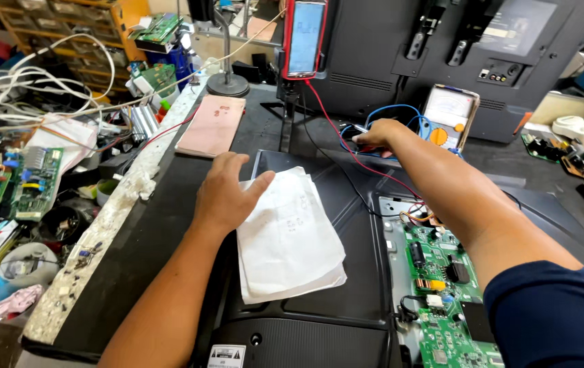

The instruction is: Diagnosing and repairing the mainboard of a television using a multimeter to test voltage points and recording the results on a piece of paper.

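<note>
My left hand (227, 194) lies flat with fingers spread on the left edge of a stack of white paper sheets (290, 240), which rests on the black back panel of a flat screen set (346, 204). My right hand (377, 133) reaches far forward and pinches the red and blue test leads (360, 144) just in front of an analog multimeter (447, 116). A green circuit board (445, 300) sits exposed in the panel under my right forearm.
A pink phone (211, 124) lies face down at the back left, near a lamp base (228, 84). A phone on a stand (305, 37) rises at the back. Boards, wires and parts clutter the left side (26, 184). Another dark set (455, 48) stands behind.
</note>
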